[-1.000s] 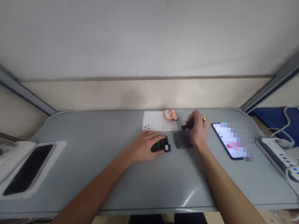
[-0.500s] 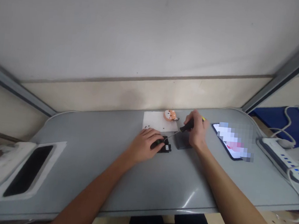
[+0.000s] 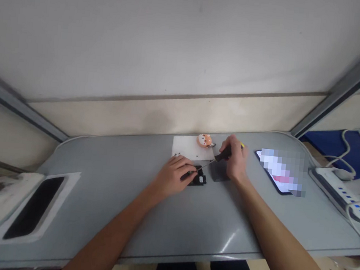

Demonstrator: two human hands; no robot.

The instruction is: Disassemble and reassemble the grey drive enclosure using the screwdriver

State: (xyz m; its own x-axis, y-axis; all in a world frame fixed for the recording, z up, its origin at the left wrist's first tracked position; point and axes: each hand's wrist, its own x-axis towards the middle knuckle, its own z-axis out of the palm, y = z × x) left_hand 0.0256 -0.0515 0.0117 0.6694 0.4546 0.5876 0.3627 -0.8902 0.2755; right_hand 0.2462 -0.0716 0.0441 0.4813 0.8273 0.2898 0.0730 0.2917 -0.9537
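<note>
My right hand is closed around the dark handle of a screwdriver with a yellow mark at its end. The thin shaft slants down to the left and ends by the fingertips of my left hand. That hand is closed on a small black device part with a white label, which rests on the grey table. My fingers cover its left side, and whether the tip sits in a screw cannot be made out. Partly under my right hand lies a dark flat piece.
Behind my hands is a white sheet with several tiny dark bits and an orange-and-white animal-faced case. A lit phone and a power strip are on the right. A black flat panel lies on the left.
The screwdriver and my right hand have shifted very slightly left and down. My left hand stays on the black device part.
</note>
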